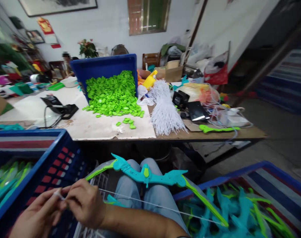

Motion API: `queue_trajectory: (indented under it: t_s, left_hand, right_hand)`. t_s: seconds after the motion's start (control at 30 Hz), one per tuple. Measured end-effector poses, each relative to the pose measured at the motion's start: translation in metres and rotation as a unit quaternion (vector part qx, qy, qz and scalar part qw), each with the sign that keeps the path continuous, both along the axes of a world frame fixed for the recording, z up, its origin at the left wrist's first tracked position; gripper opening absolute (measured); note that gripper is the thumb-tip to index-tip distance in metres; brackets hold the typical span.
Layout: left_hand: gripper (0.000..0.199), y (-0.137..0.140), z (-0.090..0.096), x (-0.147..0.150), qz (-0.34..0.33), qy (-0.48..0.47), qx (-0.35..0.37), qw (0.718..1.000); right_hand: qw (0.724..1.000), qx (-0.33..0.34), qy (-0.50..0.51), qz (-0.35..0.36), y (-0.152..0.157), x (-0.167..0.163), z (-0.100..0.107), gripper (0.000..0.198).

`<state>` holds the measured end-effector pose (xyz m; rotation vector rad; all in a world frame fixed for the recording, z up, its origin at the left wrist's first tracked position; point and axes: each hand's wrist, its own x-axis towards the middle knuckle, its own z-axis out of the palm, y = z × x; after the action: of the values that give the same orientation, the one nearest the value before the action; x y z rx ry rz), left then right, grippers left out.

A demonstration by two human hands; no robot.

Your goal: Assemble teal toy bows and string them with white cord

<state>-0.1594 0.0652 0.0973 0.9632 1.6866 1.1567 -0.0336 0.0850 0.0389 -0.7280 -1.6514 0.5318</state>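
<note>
A teal and lime-green toy bow (150,178) lies across my thighs, its left limb reaching my hands. A white string (165,208) runs from the bow's right tip beneath my right forearm toward the left end. My left hand (39,211) pinches a white loop of this string between thumb and fingers. Close beside it, my right hand (84,201) is closed, fingertips on the same string end. The bow's left tip is hidden behind my fingers.
A blue crate (53,162) with bows stands at left; a lined bin (269,168) of bow parts is at right. On the table (101,132), a tipped blue tub (104,61) spills green pieces (113,94) near a bundle of white strings (165,112). Another person sits far back.
</note>
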Motion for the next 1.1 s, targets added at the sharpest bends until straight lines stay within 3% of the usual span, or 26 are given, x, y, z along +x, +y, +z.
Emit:
queue_trajectory:
  t_s: [0.1, 0.17, 0.37, 0.57, 0.7, 0.8, 0.93, 1.1]
  left_hand:
    - [0.021, -0.001, 0.011, 0.022, 0.069, -0.168, -0.057, 0.982]
    - [0.019, -0.001, 0.017, 0.032, 0.097, -0.199, -0.062, 0.973]
    - [0.031, -0.003, 0.025, 0.036, 0.056, -0.215, -0.046, 0.974]
    - [0.047, -0.002, 0.029, 0.038, 0.010, -0.179, -0.017, 0.984]
    - [0.042, -0.001, 0.025, 0.041, -0.007, -0.173, 0.004, 0.985]
    - [0.037, 0.001, 0.020, 0.044, 0.030, -0.200, 0.023, 0.979]
    - [0.024, 0.005, 0.020, 0.047, 0.082, -0.256, 0.027, 0.963]
    - [0.013, 0.002, 0.025, 0.039, 0.044, -0.318, 0.009, 0.947]
  right_hand:
    - [0.999, -0.020, 0.044, -0.001, -0.002, 0.013, 0.012, 0.018]
    - [0.998, -0.026, 0.048, -0.018, 0.000, 0.020, 0.019, 0.022]
    - [0.998, -0.021, 0.053, -0.014, 0.001, 0.023, 0.034, 0.025]
    - [0.997, -0.056, 0.058, -0.003, 0.003, 0.022, 0.032, 0.021]
    - [0.997, -0.062, 0.040, 0.020, 0.007, 0.024, 0.031, 0.021]
    - [0.997, -0.061, 0.032, 0.047, 0.011, 0.025, 0.031, 0.022]
    - [0.998, -0.002, 0.000, 0.061, 0.015, 0.028, 0.034, 0.021]
    - [0.995, -0.020, -0.058, 0.076, 0.022, 0.036, 0.045, 0.013]
